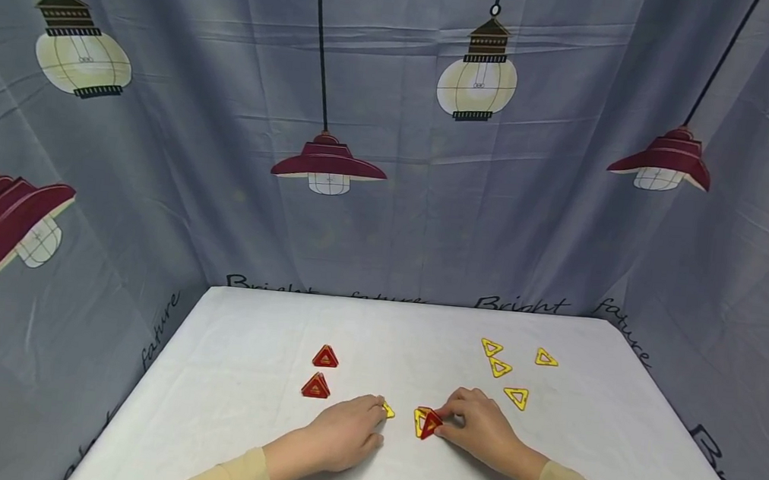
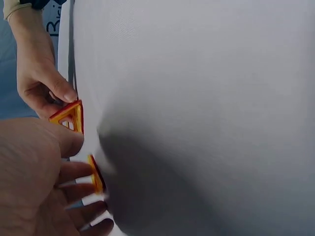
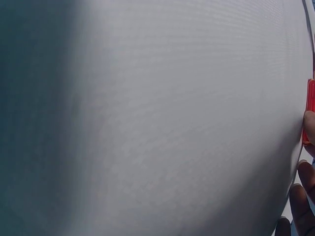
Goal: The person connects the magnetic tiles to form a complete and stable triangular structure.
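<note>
Right hand (image 1: 476, 425): pinches red-and-yellow triangles (image 1: 433, 423)
Left hand (image 1: 349, 431): spread, unpinched, touching yellow triangle (image 1: 389, 411) at their nine o'clock
Triangles: apparently being joined; next likely calls for left pinch

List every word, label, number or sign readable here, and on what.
"Bright", twice: printed curtain, back, partly hidden.
"fature": curtain's left side and right corner; another, half hidden, at back.
"Bri": curtain's right side, rest unclear; also left wrist view.
Lower-left curtain lettering: unreadable.
Triangular tiles: none readable.
</note>
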{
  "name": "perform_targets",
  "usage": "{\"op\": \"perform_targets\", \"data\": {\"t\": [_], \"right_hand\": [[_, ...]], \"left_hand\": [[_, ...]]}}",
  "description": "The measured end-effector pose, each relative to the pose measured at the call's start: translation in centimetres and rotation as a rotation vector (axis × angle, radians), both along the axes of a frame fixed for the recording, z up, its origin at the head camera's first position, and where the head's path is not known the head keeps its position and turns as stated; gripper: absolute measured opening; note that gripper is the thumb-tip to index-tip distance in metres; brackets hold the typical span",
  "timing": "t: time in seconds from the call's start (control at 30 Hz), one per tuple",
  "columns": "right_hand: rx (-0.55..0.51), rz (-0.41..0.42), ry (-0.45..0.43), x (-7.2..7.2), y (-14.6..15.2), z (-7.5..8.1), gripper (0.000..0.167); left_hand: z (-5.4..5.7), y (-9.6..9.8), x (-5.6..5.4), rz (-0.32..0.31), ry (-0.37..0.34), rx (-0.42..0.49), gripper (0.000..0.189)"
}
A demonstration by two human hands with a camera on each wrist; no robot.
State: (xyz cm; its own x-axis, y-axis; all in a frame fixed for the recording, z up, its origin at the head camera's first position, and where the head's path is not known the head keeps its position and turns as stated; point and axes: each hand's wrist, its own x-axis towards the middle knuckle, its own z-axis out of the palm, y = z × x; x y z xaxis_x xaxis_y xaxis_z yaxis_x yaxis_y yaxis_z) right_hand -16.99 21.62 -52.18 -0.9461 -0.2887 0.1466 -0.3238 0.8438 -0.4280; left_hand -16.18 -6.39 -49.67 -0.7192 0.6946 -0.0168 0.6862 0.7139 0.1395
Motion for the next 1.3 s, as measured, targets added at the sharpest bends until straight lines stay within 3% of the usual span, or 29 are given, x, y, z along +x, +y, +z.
{"op": "perform_targets", "data": {"t": [0.3,0.57,0.9,1.1,1.3], "right_hand": [[0.018,-0.011,-0.009,-0.2,0.0,-0.3,0.019],[0.023,-0.007,-0.027,-0.2,0.0,-0.2,0.018],[0.025,-0.023,-0.031,-0.3,0.0,-0.1,0.018],[0.028,-0.029,-0.017,-0.4,0.1,0.0,0.018],[0.013,-0.024,-0.033,-0.2,0.1,-0.1,0.018]], "left_hand": [[0.0,-1.4,-0.4,-0.072,-0.013,0.100,0.021],[-0.8,-1.7,-1.2,-0.108,0.059,0.192,0.016],[-1.1,-1.7,-1.7,-0.126,0.093,0.265,0.010],[-0.9,-1.5,-1.9,-0.048,0.015,0.261,0.017],[-0.9,-1.5,-1.8,0.046,-0.076,0.251,0.040]]}}
